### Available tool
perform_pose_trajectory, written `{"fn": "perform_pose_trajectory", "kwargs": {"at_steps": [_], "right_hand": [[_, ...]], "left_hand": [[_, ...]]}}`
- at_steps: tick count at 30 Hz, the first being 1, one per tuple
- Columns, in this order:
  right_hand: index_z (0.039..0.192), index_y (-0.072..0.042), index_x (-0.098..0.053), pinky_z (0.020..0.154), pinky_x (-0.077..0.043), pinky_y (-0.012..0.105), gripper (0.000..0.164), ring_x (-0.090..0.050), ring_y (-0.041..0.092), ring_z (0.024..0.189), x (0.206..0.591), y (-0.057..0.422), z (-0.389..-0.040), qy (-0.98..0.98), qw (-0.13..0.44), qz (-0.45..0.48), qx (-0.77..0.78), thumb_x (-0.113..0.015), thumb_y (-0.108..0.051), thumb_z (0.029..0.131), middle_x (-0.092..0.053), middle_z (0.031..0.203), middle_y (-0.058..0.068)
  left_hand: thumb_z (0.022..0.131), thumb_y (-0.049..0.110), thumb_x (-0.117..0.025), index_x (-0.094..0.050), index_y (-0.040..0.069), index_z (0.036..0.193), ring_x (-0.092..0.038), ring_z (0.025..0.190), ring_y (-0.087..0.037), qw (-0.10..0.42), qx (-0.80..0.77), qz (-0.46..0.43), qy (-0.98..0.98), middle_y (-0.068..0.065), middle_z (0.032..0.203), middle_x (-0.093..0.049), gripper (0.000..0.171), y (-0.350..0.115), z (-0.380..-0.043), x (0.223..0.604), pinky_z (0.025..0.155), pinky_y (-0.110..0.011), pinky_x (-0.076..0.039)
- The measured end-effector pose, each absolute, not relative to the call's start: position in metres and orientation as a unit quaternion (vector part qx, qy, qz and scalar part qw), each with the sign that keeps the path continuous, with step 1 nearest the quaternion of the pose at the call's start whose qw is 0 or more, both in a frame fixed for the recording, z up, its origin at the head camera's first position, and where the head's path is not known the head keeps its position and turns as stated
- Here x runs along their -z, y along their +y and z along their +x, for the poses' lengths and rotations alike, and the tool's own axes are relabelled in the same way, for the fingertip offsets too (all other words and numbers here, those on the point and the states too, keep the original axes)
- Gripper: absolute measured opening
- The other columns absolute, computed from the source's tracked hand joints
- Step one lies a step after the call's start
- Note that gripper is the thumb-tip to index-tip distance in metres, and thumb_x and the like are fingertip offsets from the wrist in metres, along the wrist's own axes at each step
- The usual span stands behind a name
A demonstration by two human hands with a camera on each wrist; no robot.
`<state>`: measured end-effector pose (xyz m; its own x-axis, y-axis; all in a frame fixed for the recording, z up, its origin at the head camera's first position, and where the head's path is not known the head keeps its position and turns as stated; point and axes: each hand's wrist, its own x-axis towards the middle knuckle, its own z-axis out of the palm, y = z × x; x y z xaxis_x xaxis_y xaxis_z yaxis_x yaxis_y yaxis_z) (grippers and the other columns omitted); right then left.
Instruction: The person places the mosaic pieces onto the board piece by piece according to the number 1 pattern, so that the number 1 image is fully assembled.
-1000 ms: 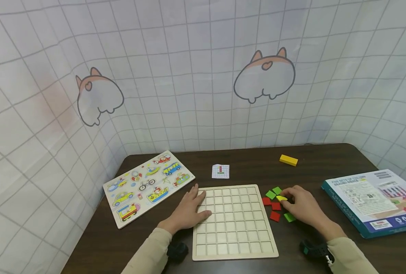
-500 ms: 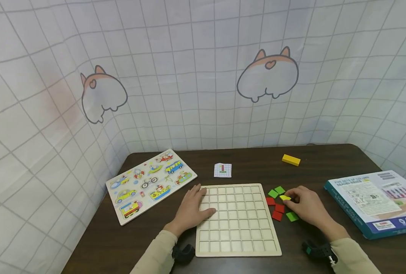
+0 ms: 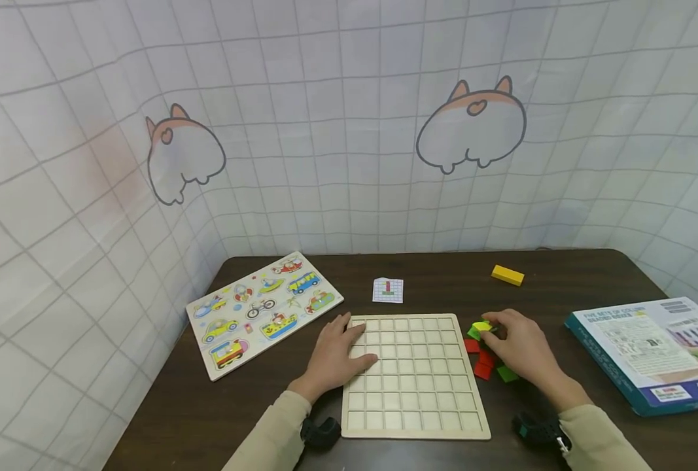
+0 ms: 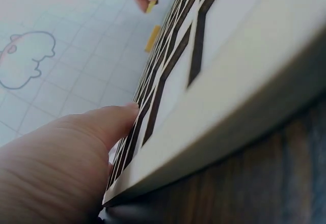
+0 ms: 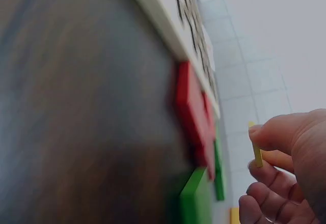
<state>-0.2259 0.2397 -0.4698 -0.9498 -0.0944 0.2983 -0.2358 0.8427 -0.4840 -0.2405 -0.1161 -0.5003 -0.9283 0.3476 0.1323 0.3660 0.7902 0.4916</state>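
My left hand (image 3: 333,356) rests on the left edge of a pale wooden grid board (image 3: 413,402), its fingers spread and its thumb lying over the squares. In the left wrist view the thumb (image 4: 97,127) touches the board's surface. My right hand (image 3: 522,347) pinches a thin yellow square tile (image 5: 256,145) between thumb and fingers, held above the table just right of the board. Below it lie red tiles (image 3: 483,371) and green tiles (image 3: 507,374); the hand and the yellow tile partly cover the farther green ones.
A picture puzzle board (image 3: 260,307) lies at the back left. Behind the grid board is a small paper card (image 3: 388,290) with a coloured pattern. A yellow block (image 3: 507,275) sits at the back right, and a flat box (image 3: 643,353) lies at the right.
My right hand has carried the yellow tile left and away from me, over the green tiles. My left hand stays on the board. The head view has shifted slightly.
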Motion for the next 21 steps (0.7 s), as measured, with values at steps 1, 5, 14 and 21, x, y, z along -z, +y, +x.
{"fn": "perform_pose_trajectory", "kwargs": {"at_steps": [1,5,14,21], "right_hand": [[0.114,0.0,-0.07,0.052,-0.04,0.028,0.031,-0.051,0.016,0.068,0.468,0.237,-0.227,-0.949,0.134,0.093,-0.269,-0.072,-0.014,0.086,-0.064,0.101,0.014],[0.11,-0.002,-0.072,0.054,-0.042,0.028,0.026,-0.052,0.016,0.07,0.463,0.221,-0.232,-0.944,0.141,0.112,-0.278,-0.073,-0.013,0.086,-0.064,0.103,0.013],[0.114,-0.008,-0.072,0.055,-0.042,0.028,0.027,-0.052,0.015,0.072,0.461,0.182,-0.244,-0.933,0.102,0.142,-0.313,-0.073,-0.017,0.089,-0.065,0.107,0.009],[0.115,-0.006,-0.071,0.059,-0.05,0.026,0.03,-0.062,0.014,0.078,0.468,0.159,-0.25,-0.927,0.078,0.148,-0.335,-0.073,-0.017,0.088,-0.067,0.11,0.009]], "left_hand": [[0.089,0.052,-0.066,-0.052,0.015,0.143,-0.02,0.147,-0.035,0.017,0.261,-0.191,-0.946,-0.016,0.157,-0.028,0.067,-0.116,-0.24,0.5,0.118,-0.054,-0.016],[0.09,0.054,-0.063,-0.051,0.016,0.144,-0.02,0.147,-0.036,0.023,0.251,-0.2,-0.947,-0.017,0.158,-0.027,0.068,-0.114,-0.241,0.501,0.118,-0.055,-0.015],[0.09,0.057,-0.061,-0.05,0.018,0.145,-0.02,0.146,-0.037,0.033,0.242,-0.196,-0.95,-0.015,0.159,-0.027,0.068,-0.107,-0.244,0.503,0.118,-0.056,-0.013],[0.088,0.058,-0.062,-0.05,0.01,0.144,-0.022,0.146,-0.035,0.039,0.237,-0.184,-0.953,-0.014,0.157,-0.03,0.074,-0.106,-0.245,0.503,0.118,-0.055,-0.014]]}}
